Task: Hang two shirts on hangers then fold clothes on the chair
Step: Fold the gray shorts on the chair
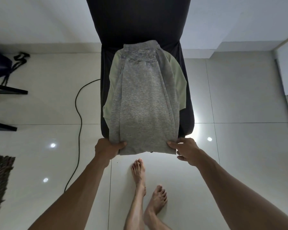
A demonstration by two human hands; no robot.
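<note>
Folding stage, grey garment on chair.
We see no hangers or hung shirts. The chair (pixel 186 103) holds a pale green piece (pixel 179 83) under grey trousers (pixel 143 103); our left hand (pixel 109 148) and right hand (pixel 185 150) each pinch a hem corner, fold not yet made.

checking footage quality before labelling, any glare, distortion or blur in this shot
Head view: strong wide-angle distortion, so the chair back and floor tile lines bow outward. Glare blooms on the glossy floor beside the chair's right front corner, with small ceiling-light reflections elsewhere. The grey pants, held at the hem by the left hand and right hand, look slightly soft. The frame edges darken.
</note>
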